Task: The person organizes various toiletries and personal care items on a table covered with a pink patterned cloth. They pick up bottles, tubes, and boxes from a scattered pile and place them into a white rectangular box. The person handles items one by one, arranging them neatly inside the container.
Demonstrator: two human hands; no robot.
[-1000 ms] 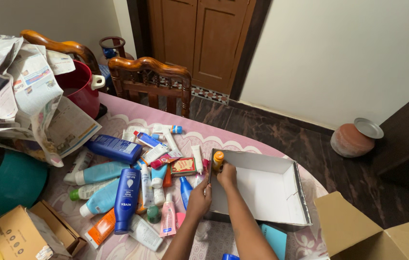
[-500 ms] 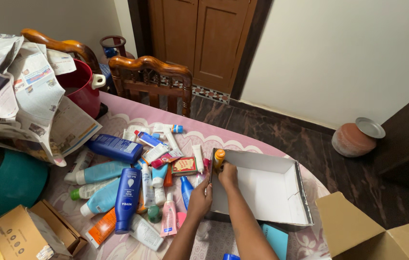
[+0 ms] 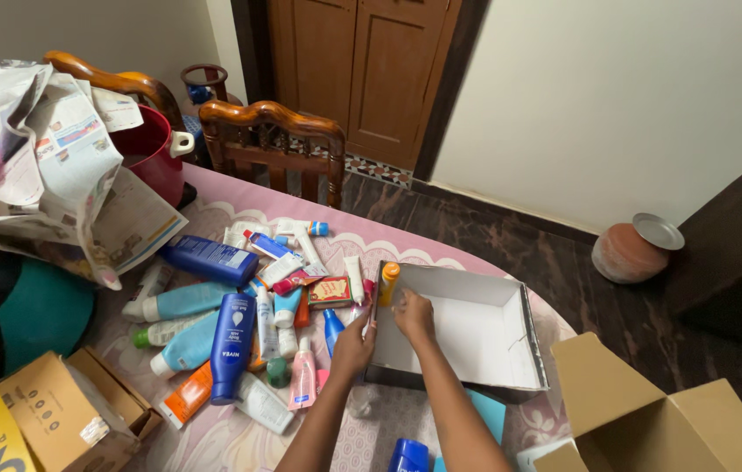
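On the pink flowered tablecloth [image 3: 240,441], both hands are working at the near left corner of a shallow white cardboard box [image 3: 467,336]. A small orange-and-yellow tube [image 3: 388,281] is standing upright inside that corner, leaning on the left wall, long axis running pretty much vertical. The right hand [image 3: 415,316] is sitting inside the box just below and to the right of the tube, fingers curled toward it, but I honestly can't tell if it's pinching the tube or just touching it. The left hand [image 3: 353,348] is closing around the outside of the box's left wall, looking like it's bracing it, thumb over the edge. So the right hand is the nearer one, with the tube lying up and slightly left of it. Rest of the box is looking bare, so lots of open room to the right and toward the far wall. Left of the box it's getting crowded: a big pile of bottles and tubes [image 3: 240,323] is spreading out just beside the wall, including a dark blue lotion bottle [image 3: 233,345]. A brown carton [image 3: 651,419] is sitting near the box's right side.
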